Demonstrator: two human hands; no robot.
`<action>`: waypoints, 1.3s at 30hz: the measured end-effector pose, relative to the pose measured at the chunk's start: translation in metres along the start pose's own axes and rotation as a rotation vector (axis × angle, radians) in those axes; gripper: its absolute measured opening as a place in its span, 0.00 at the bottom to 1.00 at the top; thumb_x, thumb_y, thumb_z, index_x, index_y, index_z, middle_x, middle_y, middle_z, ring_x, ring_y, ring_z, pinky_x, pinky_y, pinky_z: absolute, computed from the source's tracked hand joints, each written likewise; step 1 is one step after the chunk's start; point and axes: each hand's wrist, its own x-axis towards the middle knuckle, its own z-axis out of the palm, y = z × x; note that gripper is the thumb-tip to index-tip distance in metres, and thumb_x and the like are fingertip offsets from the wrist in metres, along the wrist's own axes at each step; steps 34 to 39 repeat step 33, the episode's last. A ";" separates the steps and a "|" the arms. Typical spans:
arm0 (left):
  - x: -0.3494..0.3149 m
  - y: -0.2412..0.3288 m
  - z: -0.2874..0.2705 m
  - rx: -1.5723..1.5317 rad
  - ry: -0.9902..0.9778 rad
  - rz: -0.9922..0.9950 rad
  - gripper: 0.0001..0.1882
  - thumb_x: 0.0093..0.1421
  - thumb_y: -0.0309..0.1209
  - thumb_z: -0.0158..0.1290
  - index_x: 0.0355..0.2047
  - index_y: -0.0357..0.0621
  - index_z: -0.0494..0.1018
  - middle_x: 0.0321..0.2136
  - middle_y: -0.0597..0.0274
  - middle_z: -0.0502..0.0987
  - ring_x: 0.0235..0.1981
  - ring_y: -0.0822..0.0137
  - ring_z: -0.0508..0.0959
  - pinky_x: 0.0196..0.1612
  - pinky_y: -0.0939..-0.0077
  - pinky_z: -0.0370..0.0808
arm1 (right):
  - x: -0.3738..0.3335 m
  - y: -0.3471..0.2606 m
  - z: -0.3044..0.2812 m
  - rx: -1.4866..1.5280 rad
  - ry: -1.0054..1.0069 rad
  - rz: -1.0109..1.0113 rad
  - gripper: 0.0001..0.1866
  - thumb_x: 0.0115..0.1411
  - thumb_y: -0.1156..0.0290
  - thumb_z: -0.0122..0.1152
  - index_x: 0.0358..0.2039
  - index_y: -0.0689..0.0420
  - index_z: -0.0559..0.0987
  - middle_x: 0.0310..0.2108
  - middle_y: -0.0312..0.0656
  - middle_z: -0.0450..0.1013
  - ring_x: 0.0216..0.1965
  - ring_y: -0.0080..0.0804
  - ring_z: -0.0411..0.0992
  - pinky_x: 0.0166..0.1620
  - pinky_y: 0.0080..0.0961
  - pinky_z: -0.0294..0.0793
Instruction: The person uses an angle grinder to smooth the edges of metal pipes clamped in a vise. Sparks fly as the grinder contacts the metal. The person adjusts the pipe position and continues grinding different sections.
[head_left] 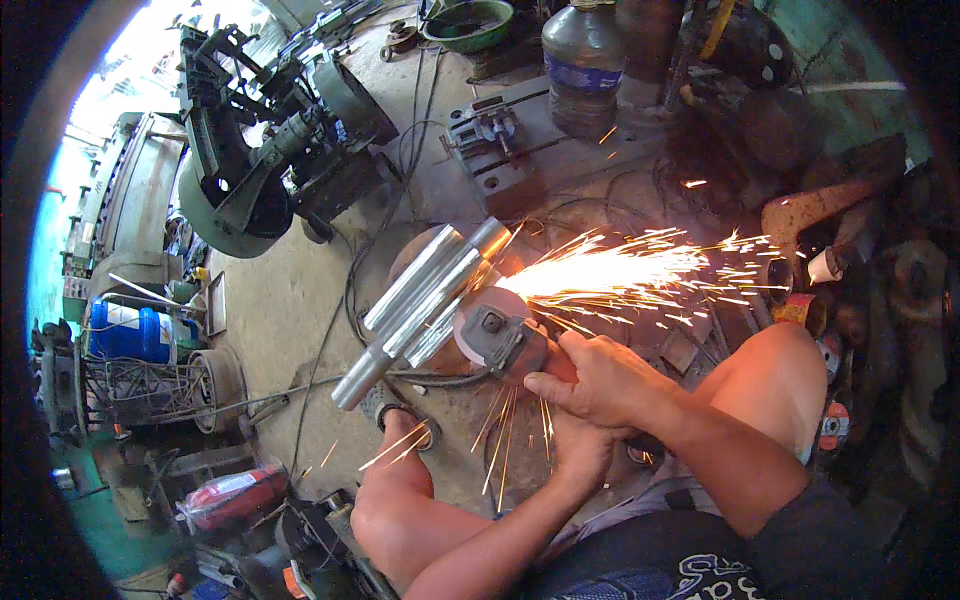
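Both my hands are closed around an angle grinder just right of the middle. My right hand wraps the top of its body. My left hand is closed below and partly behind the right; most of its fingers are hidden. The grinder's disc meets a shiny steel shaft with thick lengthwise ribs. This shaft lies slanted, its thinner lower end toward my foot. Bright sparks spray right from the contact, and a few thin streaks fall below the grinder. What supports the shaft is mostly hidden.
Dark cables cross the concrete floor. A heavy machine stands at the far left, a small vise and a large plastic jug beyond. Rusty metal parts crowd the right; a blue container stands left.
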 end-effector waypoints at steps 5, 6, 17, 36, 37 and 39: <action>0.004 0.004 0.009 -0.062 -0.040 -0.009 0.28 0.45 0.27 0.71 0.48 0.36 0.77 0.42 0.61 0.83 0.44 0.64 0.83 0.47 0.66 0.80 | 0.000 0.009 -0.007 0.005 0.036 0.031 0.37 0.62 0.37 0.61 0.41 0.67 0.74 0.38 0.65 0.78 0.44 0.62 0.78 0.47 0.50 0.76; 0.006 0.004 0.011 -0.074 -0.034 -0.016 0.28 0.44 0.27 0.72 0.48 0.36 0.77 0.42 0.61 0.83 0.44 0.64 0.83 0.47 0.66 0.80 | 0.000 0.010 -0.010 -0.003 0.024 0.032 0.38 0.63 0.36 0.60 0.42 0.68 0.75 0.40 0.66 0.78 0.45 0.62 0.78 0.49 0.51 0.76; 0.014 -0.004 0.015 -0.025 -0.071 -0.040 0.33 0.42 0.29 0.74 0.50 0.37 0.75 0.43 0.58 0.82 0.44 0.63 0.83 0.48 0.65 0.80 | -0.002 0.018 -0.015 0.036 0.035 0.030 0.40 0.62 0.37 0.60 0.49 0.70 0.76 0.42 0.67 0.79 0.46 0.64 0.78 0.50 0.52 0.76; 0.015 0.006 0.020 0.041 -0.044 0.069 0.35 0.42 0.32 0.74 0.51 0.40 0.72 0.43 0.60 0.81 0.44 0.61 0.82 0.47 0.64 0.79 | 0.000 0.030 -0.010 0.117 0.041 0.000 0.43 0.61 0.34 0.59 0.48 0.70 0.76 0.42 0.68 0.79 0.47 0.64 0.79 0.50 0.51 0.77; 0.015 0.006 0.020 0.041 -0.044 0.069 0.35 0.42 0.32 0.74 0.51 0.40 0.72 0.43 0.60 0.81 0.44 0.61 0.82 0.47 0.64 0.79 | 0.000 0.030 -0.010 0.117 0.041 0.000 0.43 0.61 0.34 0.59 0.48 0.70 0.76 0.42 0.68 0.79 0.47 0.64 0.79 0.50 0.51 0.77; 0.015 0.006 0.020 0.041 -0.044 0.069 0.35 0.42 0.32 0.74 0.51 0.40 0.72 0.43 0.60 0.81 0.44 0.61 0.82 0.47 0.64 0.79 | 0.000 0.030 -0.010 0.117 0.041 0.000 0.43 0.61 0.34 0.59 0.48 0.70 0.76 0.42 0.68 0.79 0.47 0.64 0.79 0.50 0.51 0.77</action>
